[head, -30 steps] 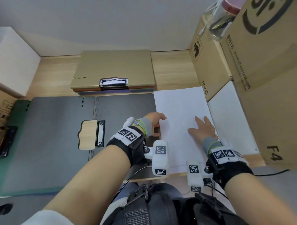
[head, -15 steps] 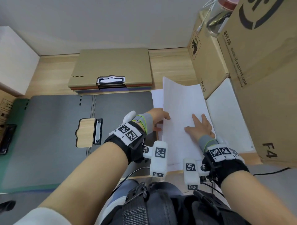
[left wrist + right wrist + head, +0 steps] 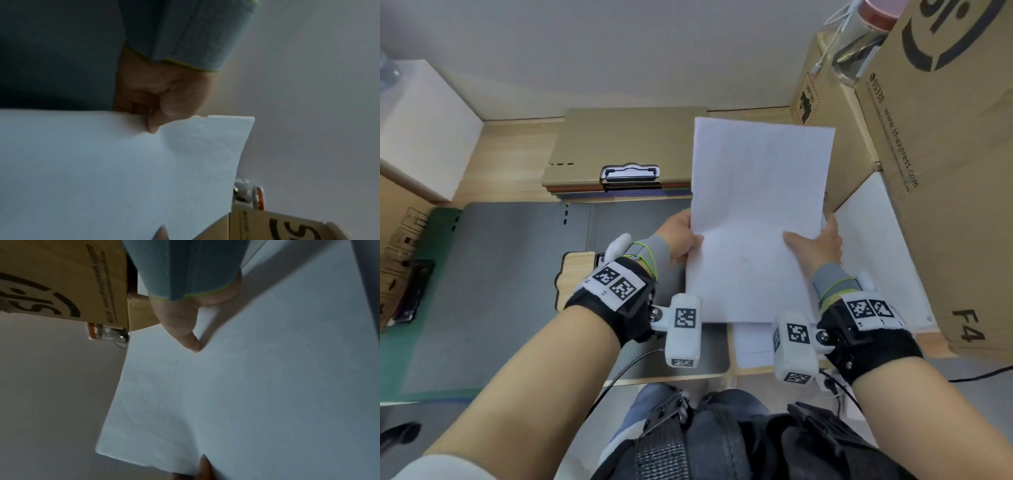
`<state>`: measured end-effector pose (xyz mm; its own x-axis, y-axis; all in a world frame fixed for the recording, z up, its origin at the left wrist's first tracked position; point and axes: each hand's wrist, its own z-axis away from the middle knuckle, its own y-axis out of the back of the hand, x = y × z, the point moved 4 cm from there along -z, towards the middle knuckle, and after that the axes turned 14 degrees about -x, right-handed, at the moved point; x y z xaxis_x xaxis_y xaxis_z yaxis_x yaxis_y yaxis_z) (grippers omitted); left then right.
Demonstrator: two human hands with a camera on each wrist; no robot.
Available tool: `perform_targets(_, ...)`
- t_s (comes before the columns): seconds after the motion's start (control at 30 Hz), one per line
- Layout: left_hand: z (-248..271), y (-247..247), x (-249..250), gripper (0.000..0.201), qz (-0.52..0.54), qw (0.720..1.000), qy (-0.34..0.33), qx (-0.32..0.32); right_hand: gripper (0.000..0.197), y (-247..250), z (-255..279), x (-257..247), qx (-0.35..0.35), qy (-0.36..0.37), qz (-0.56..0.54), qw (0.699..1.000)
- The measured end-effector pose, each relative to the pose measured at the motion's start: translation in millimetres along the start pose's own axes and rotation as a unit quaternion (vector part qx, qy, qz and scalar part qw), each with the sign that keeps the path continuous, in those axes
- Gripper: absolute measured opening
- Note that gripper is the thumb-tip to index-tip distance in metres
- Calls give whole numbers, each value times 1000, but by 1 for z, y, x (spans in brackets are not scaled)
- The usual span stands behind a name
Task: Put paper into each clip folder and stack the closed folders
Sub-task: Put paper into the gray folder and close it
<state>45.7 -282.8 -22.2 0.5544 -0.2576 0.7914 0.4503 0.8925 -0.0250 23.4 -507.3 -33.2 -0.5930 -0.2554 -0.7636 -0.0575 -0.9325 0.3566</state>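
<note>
A white sheet of paper (image 3: 753, 219) is held up off the desk, tilted towards me. My left hand (image 3: 683, 236) pinches its left edge, thumb on top, and the left wrist view shows that thumb (image 3: 153, 125) on the paper (image 3: 123, 170). My right hand (image 3: 815, 241) grips the right edge, with its thumb (image 3: 190, 339) lying on the paper (image 3: 246, 394). An open grey clip folder (image 3: 510, 284) lies flat on the left, its metal clip mostly hidden behind my left wrist. A stack of closed folders (image 3: 626, 150) with a tan one on top lies at the back.
More white paper (image 3: 751, 344) lies on the desk under the lifted sheet. Cardboard boxes (image 3: 941, 164) stand close on the right, with a clear bottle (image 3: 859, 44) on one. A white box (image 3: 421, 126) is at the far left. A green folder edge (image 3: 393, 308) peeks out on the left.
Both hands have lifted the top sheet from the paper pile: it lay flat a second ago, rose at its far edge, and is now held up clear of the desk.
</note>
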Motion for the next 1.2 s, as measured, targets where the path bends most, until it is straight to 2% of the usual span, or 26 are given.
perform_targets(0.03, 7, 12, 4, 50, 3, 1000, -17, 15, 78, -6, 1, -10, -14, 29, -59, 998)
perform_targets(0.13, 29, 48, 17, 46, 4, 994, -79, 73, 28, -28, 7, -42, -63, 90, -157, 981)
perform_targets(0.2, 42, 68, 24, 48, 12, 988, -126, 92, 15, -43, 10, -60, -101, 110, -206, 967)
perform_targets(0.37, 68, 109, 24, 42, 48, 978, -175, 106, 24, -79, 15, -91, -194, 165, -268, 929)
perform_targets(0.53, 74, 116, 11, 44, 70, 981, -148, 106, 26, -100, 20, -86, -233, 154, -219, 935)
perform_targets(0.7, 70, 122, 11, 41, 107, 976, -162, 100, 26, -108, 21, -92, -228, 145, -223, 937)
perform_targets(1.03, 65, 121, 1, 42, 100, 980, -146, 91, 30, -114, 20, -78, -205, 107, -240, 943)
perform_targets(1.2, 66, 121, -1, 42, 112, 978, -149, 96, 25, -115, 23, -84, -204, 124, -229, 944)
